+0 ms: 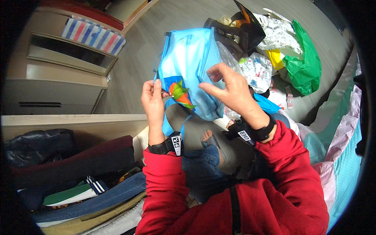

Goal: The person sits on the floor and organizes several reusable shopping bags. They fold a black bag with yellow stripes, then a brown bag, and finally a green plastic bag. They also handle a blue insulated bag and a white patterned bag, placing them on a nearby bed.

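A light blue translucent bag [188, 55] with a zipper edge and strap handles fills the middle of the view. My left hand [154, 98] pinches its near left edge between thumb and fingers. Beside those fingers, an orange and green patch or small item [179, 93] lies against the bag's dark blue corner; which it is I cannot tell. Over the bag's right side, my right hand [229, 85] has its fingers curled and thumb apart, with nothing seen between them. Black bands with printed tags circle both wrists.
Beyond the bag, a black bag [230, 36], a white patterned bag [279, 33] and a green plastic bag [307, 64] lie on the grey floor. Folded clothes [94, 202] are stacked at the lower left. Pink and teal bedding [337, 147] edges the right. A striped bag [94, 35] hangs upper left.
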The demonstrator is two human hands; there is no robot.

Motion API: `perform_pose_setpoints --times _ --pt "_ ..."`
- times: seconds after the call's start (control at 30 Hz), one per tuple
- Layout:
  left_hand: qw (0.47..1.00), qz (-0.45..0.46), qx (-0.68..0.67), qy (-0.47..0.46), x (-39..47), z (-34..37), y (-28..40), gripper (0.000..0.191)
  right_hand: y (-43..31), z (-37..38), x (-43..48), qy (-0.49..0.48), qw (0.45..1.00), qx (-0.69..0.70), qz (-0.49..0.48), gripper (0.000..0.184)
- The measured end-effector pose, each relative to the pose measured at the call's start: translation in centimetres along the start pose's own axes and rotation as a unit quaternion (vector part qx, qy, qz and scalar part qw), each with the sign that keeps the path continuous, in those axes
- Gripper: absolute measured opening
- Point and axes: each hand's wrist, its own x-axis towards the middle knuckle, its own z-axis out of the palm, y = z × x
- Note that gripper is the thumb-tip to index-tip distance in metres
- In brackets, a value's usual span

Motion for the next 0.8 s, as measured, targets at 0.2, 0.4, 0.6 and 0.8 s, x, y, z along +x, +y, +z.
perform_pose_setpoints --times 0.2,0.4,0.6,0.8 --pt "0.999 0.013 -0.003 -0.036 -0.4 0.5 0.3 0.019 -0.5 0.3 0.8 0.008 0.993 -0.119 -0.016 0.025" --pt "0.999 0.021 0.005 0.035 0.1 -0.9 0.4 0.018 1.1 -2.0 1.1 -0.012 0.998 0.064 0.028 0.019" --pt "1.0 0.02 0.015 -0.01 -0.1 -0.4 0.8 0.021 3.3 -3.2 1.4 -0.001 0.978 0.194 0.078 0.02" --pt "0.999 -0.004 -0.03 -0.044 -0.5 1.3 1.0 0.021 5.0 -2.3 0.4 0.005 0.982 0.14 0.129 0.025"
